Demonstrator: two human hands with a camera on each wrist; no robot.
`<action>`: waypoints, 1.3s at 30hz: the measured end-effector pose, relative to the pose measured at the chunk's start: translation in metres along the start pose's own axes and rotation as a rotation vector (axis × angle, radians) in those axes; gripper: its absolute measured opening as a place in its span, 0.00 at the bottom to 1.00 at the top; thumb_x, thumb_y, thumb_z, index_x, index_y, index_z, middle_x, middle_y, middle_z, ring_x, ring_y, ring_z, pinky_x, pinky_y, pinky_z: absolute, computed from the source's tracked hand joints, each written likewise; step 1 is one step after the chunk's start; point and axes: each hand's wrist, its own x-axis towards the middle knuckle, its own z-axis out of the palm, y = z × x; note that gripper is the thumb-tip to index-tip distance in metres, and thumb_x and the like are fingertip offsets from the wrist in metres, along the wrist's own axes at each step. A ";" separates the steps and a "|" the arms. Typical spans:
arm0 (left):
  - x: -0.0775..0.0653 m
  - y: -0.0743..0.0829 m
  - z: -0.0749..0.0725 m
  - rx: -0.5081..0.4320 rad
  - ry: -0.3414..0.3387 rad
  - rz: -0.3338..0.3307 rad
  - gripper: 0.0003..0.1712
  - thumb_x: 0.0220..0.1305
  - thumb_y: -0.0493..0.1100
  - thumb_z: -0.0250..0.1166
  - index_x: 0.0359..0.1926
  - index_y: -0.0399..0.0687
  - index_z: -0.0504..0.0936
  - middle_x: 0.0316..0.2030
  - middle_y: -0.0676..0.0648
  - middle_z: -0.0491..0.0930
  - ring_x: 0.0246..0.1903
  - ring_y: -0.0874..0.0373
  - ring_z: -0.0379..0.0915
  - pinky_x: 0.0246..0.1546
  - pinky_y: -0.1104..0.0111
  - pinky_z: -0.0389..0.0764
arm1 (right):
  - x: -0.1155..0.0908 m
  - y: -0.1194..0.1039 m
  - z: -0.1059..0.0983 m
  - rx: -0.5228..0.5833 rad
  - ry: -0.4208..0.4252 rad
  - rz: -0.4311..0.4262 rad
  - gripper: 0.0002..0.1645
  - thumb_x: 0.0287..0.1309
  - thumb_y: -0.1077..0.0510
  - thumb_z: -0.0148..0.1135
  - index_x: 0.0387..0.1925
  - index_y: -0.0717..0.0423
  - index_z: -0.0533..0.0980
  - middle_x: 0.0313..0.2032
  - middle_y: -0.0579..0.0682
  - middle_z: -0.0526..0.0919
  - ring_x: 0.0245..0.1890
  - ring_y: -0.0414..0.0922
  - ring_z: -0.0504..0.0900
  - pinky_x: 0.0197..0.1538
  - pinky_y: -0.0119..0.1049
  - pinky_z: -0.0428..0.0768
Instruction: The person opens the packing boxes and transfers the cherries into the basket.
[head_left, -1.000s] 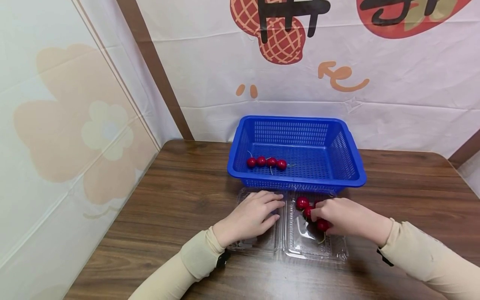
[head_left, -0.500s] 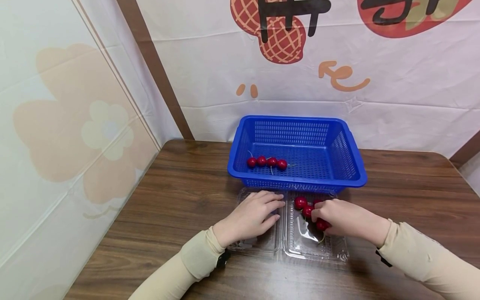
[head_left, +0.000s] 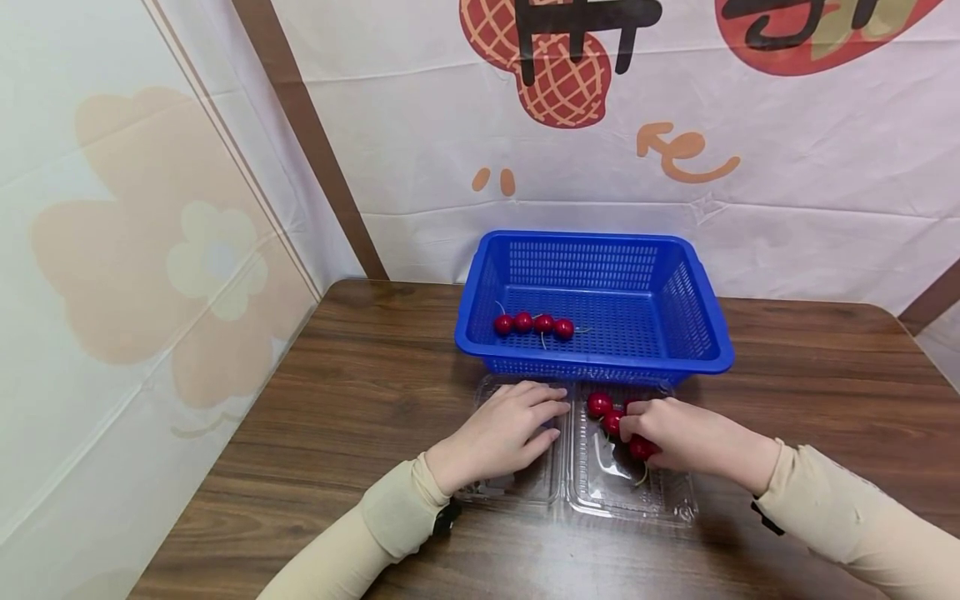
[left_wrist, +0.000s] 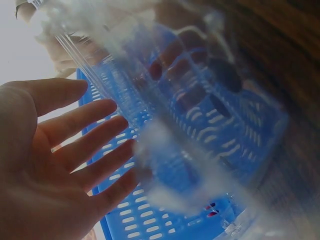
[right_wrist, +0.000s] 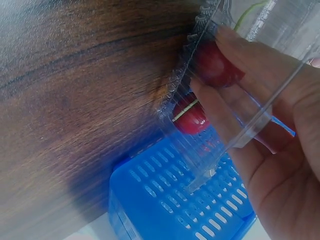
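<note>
My left hand (head_left: 504, 433) rests with fairly straight fingers over the left half of a clear plastic clamshell box (head_left: 551, 492). In the left wrist view its fingers (left_wrist: 100, 135) are spread beside the clear plastic and grip nothing. My right hand (head_left: 675, 429) reaches into the box's right half and pinches a red cherry (right_wrist: 215, 65) between thumb and fingers. Another cherry (right_wrist: 190, 117) with a green stem lies beyond those fingertips. Two more cherries, one at the back (head_left: 599, 406) and one nearer (head_left: 612, 423), sit left of the right hand, which partly hides others.
Right behind the clamshell stands a blue plastic basket (head_left: 615, 364) with slotted walls. Several cherries lie in a row at its front left, among them a leftmost cherry (head_left: 503, 324). The brown wooden table (head_left: 360, 367) meets a printed cloth backdrop (head_left: 420, 242).
The cherries in the clamshell have shifted slightly left, and my right hand has moved a little the same way with its cherry. The left hand has stayed in place.
</note>
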 end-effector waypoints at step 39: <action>-0.001 0.001 0.000 -0.005 -0.010 -0.012 0.20 0.62 0.48 0.56 0.53 0.47 0.79 0.56 0.47 0.75 0.55 0.55 0.66 0.55 0.60 0.70 | -0.005 -0.006 -0.041 -0.032 0.183 -0.057 0.17 0.32 0.67 0.70 0.32 0.54 0.80 0.29 0.43 0.78 0.29 0.38 0.76 0.29 0.33 0.80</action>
